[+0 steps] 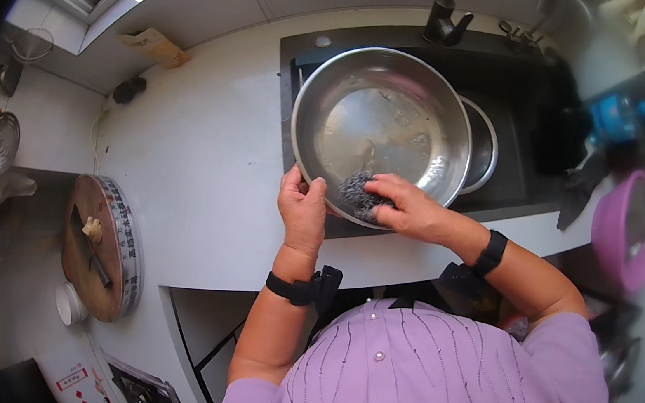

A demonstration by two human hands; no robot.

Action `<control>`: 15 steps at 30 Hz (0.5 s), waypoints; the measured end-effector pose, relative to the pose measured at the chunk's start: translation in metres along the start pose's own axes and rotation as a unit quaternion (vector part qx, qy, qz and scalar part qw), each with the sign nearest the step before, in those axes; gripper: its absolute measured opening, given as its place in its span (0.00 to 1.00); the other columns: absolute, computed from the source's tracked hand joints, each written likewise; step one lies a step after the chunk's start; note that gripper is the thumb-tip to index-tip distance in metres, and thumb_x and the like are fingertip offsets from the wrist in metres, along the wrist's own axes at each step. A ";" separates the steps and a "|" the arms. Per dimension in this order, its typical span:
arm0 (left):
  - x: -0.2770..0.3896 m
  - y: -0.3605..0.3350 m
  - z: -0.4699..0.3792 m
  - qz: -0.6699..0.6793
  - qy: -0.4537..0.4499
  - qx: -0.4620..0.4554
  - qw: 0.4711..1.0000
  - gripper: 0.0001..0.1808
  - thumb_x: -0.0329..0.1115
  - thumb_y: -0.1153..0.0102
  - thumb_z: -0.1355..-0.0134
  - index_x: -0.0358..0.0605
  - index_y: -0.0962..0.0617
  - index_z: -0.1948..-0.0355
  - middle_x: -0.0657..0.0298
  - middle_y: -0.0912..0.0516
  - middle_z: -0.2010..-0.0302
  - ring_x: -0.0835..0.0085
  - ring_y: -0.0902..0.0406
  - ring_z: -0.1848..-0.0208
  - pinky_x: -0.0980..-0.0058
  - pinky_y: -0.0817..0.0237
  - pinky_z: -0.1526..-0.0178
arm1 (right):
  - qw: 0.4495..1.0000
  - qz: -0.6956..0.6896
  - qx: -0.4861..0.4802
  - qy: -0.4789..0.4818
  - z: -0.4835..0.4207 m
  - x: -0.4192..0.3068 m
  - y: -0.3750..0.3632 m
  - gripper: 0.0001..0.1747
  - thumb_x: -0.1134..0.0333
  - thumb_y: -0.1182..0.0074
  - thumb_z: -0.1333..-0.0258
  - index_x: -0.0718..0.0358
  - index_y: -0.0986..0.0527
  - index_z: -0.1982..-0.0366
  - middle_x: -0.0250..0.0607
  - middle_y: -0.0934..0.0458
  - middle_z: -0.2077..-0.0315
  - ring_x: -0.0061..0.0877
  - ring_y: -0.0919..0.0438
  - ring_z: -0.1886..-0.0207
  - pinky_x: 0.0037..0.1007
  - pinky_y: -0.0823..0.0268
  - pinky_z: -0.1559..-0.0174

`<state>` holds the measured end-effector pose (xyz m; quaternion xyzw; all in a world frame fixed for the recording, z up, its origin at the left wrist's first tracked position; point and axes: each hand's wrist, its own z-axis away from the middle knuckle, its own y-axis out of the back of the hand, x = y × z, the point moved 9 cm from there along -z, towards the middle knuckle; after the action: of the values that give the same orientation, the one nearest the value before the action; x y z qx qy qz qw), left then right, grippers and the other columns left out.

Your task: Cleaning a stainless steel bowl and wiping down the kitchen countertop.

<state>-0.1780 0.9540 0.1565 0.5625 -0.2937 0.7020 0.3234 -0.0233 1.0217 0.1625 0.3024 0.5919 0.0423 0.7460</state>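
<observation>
A wide stainless steel pot (380, 132) is tipped towards me over the dark sink (509, 167), its shiny inside facing up. Drops and wet patches show on its bottom. With thumb and fingers, my left hand (304, 205) grips the rim at the near left. My right hand (406, 208) holds a grey wire scouring pad (361, 193) against the inner wall at the near side. A metal loop handle (487, 148) sticks out at the pot's right; part of the other side is hidden by the bowl of the pot.
A dark faucet (442, 25) rises behind the pot. To the right are a blue bottle (619, 118) and a pink basin (624, 231). On the left, a round chopping board (83, 253) bears a cleaver (95, 258) and a piece of ginger (93, 229). White countertop (208, 172) lies between.
</observation>
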 end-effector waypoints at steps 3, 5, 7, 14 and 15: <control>0.013 -0.016 -0.002 0.012 -0.043 -0.012 0.999 0.20 0.22 0.51 0.42 0.33 0.30 0.47 0.61 0.29 0.56 0.78 0.23 0.69 0.78 0.23 0.79 | 0.992 0.083 0.087 0.048 0.026 -0.032 0.014 0.37 0.62 0.40 0.54 0.66 0.37 0.42 0.60 0.42 0.40 0.52 0.38 0.39 0.40 0.41 0.40; 0.022 -0.036 -0.003 0.022 -0.038 -0.036 0.998 0.21 0.22 0.51 0.42 0.34 0.31 0.46 0.60 0.29 0.56 0.78 0.23 0.68 0.77 0.23 0.78 | 0.989 0.096 0.109 0.013 0.026 -0.028 0.022 0.37 0.64 0.39 0.55 0.65 0.36 0.42 0.60 0.42 0.41 0.51 0.37 0.41 0.41 0.40 0.41; 0.025 -0.049 -0.003 0.015 -0.037 -0.037 0.999 0.22 0.22 0.51 0.42 0.34 0.33 0.44 0.59 0.28 0.56 0.77 0.22 0.67 0.76 0.22 0.77 | 0.975 0.187 0.121 -0.011 0.024 -0.028 0.024 0.34 0.68 0.38 0.60 0.63 0.33 0.46 0.57 0.40 0.43 0.48 0.33 0.46 0.41 0.34 0.46; 0.052 -0.100 -0.004 -0.035 -0.059 -0.065 0.996 0.23 0.23 0.46 0.43 0.31 0.34 0.46 0.58 0.34 0.50 0.78 0.22 0.70 0.77 0.23 0.78 | 0.938 0.185 0.290 0.045 0.047 -0.039 0.063 0.22 0.73 0.40 0.59 0.64 0.27 0.56 0.50 0.32 0.49 0.42 0.29 0.51 0.38 0.30 0.52; 0.057 -0.109 -0.007 -0.045 -0.069 -0.066 0.994 0.24 0.23 0.44 0.43 0.30 0.33 0.45 0.57 0.35 0.49 0.79 0.23 0.69 0.78 0.23 0.78 | 0.937 0.185 0.292 0.043 0.048 -0.037 0.068 0.22 0.73 0.40 0.59 0.64 0.27 0.56 0.50 0.32 0.49 0.42 0.29 0.51 0.38 0.30 0.52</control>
<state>-0.1061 1.0337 0.2158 0.5998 -0.3353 0.6252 0.3701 0.0294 1.0422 0.2345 0.6090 0.5434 0.0173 0.5776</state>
